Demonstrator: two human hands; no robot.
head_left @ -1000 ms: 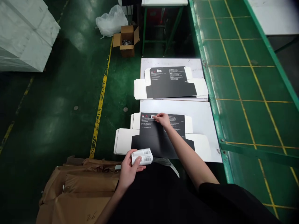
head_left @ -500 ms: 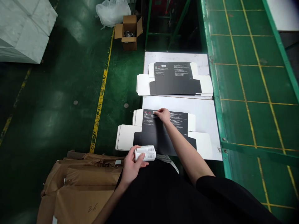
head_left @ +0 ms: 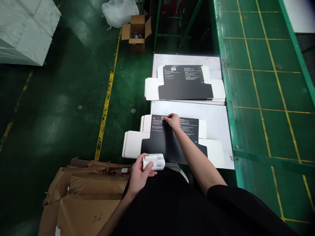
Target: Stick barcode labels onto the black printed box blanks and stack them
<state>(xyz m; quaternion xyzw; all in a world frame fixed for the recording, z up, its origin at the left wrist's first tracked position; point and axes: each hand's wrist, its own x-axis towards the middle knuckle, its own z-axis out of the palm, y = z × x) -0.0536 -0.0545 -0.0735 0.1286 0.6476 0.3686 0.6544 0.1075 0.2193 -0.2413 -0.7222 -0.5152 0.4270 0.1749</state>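
My left hand [head_left: 140,173] is wrapped round a roll of white barcode labels [head_left: 158,162], held low in front of my body. Out over the nearer stack of flat box blanks [head_left: 162,144], my right hand [head_left: 173,120] pinches a small white label [head_left: 163,118] against the top blank's dark printed panel, by its upper edge. The fingertips hide part of that label. A second stack of flat box blanks [head_left: 184,90] lies beyond, and its top blank carries a white barcode label [head_left: 173,69] near the upper edge.
White boards [head_left: 192,109] lie under both stacks. On the right runs a green frame [head_left: 227,108]. Brown paper-wrapped packages [head_left: 91,203] sit at lower left. An open cardboard box [head_left: 137,46] and a translucent plastic bag [head_left: 120,13] stand at the back; a white-wrapped block [head_left: 29,32] is far left.
Very little differs. The whole view has shifted slightly; my right hand stays at the label on the dark panel, and my left hand keeps the label roll in the same place.
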